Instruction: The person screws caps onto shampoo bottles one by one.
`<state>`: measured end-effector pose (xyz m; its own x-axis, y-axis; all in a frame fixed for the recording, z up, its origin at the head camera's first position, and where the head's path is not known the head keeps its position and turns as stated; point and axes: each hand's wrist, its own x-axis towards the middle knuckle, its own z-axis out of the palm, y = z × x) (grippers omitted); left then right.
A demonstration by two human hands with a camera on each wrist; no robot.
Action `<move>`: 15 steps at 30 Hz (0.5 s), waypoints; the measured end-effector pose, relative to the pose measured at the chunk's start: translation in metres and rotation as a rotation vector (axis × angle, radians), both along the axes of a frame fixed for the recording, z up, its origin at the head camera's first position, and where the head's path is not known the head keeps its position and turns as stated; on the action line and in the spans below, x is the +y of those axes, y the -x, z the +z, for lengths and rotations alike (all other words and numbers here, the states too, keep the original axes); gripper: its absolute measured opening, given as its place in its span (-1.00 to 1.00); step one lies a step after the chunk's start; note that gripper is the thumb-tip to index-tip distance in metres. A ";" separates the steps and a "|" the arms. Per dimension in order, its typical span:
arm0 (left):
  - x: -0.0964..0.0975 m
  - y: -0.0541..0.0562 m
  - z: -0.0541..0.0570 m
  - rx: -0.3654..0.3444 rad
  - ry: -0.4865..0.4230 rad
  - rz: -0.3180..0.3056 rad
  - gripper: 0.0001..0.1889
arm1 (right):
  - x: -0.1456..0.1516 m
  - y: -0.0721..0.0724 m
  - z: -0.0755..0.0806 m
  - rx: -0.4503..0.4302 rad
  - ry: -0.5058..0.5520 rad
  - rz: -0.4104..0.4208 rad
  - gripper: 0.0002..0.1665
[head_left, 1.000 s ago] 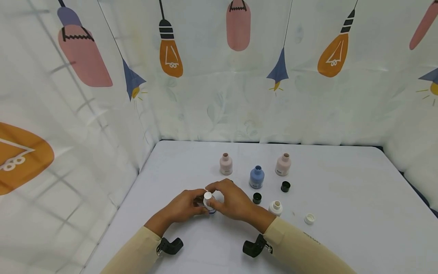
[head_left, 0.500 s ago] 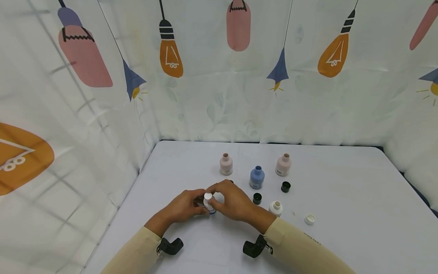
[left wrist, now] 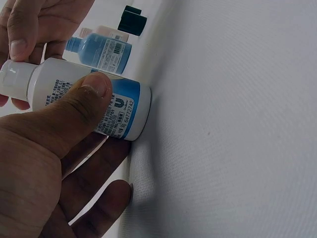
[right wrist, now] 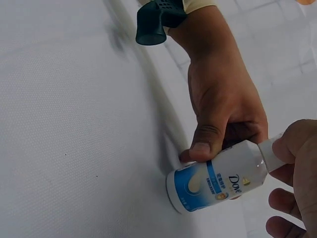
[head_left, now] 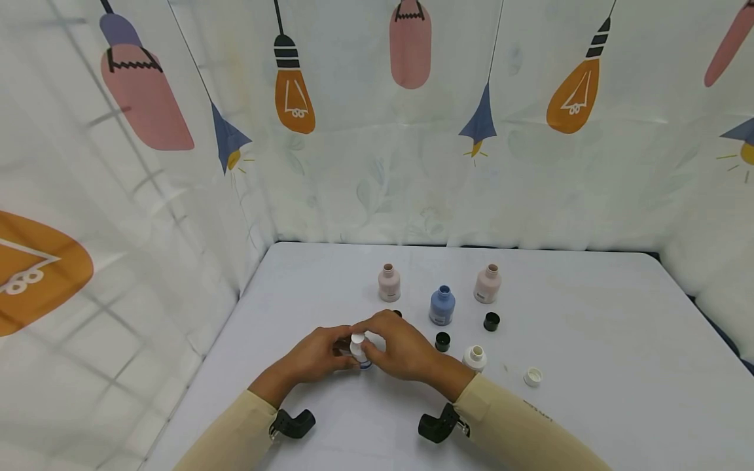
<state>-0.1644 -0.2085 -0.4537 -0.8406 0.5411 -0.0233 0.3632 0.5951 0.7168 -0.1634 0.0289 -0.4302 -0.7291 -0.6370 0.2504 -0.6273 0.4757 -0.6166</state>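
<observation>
A small white Dove bottle (right wrist: 218, 176) with a blue lower label stands on the table, its white cap (left wrist: 15, 79) on the neck. My left hand (head_left: 318, 356) grips the body, thumb across the printed back in the left wrist view. With thumb and fingers my right hand (head_left: 400, 343) pinches the cap; its other fingers are loosely curled in the right wrist view. Just right of that wrist stands an uncapped white bottle (head_left: 474, 358), partly covered by the sleeve. A black cap (head_left: 397, 313) peeks out behind the right hand, mostly hidden.
Farther back are an uncapped blue bottle (head_left: 442, 306) and two uncapped pink bottles, one left (head_left: 389, 284) and one right (head_left: 487, 284). Two black caps (head_left: 491, 321) lie nearer, and a white cap (head_left: 533, 377) lies at right. Patterned curtains (head_left: 383, 170) enclose the white table (head_left: 589, 314).
Both hands stay nearly in place on the bottle. The fingers of my right hand have shifted slightly around the cap, with the index finger now farther over to the left.
</observation>
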 end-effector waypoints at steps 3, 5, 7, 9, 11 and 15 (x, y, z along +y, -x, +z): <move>0.000 0.000 0.000 0.004 -0.002 -0.004 -0.50 | -0.001 0.000 0.001 -0.027 -0.014 -0.029 -0.64; 0.000 0.000 0.000 0.010 0.000 -0.007 -0.56 | -0.002 0.000 0.001 -0.040 -0.019 -0.052 -0.64; 0.000 -0.001 0.000 0.014 0.002 -0.008 -0.60 | -0.002 -0.001 0.001 -0.047 -0.018 -0.067 -0.65; 0.000 -0.001 0.000 0.017 0.004 -0.008 -0.62 | -0.003 -0.001 0.001 -0.047 -0.011 -0.075 -0.65; 0.000 -0.001 0.000 0.018 0.003 -0.008 -0.58 | -0.002 -0.001 0.001 -0.037 -0.007 -0.069 -0.63; 0.000 -0.001 -0.001 0.018 0.000 -0.009 -0.50 | -0.001 -0.001 0.000 -0.003 0.001 -0.023 -0.57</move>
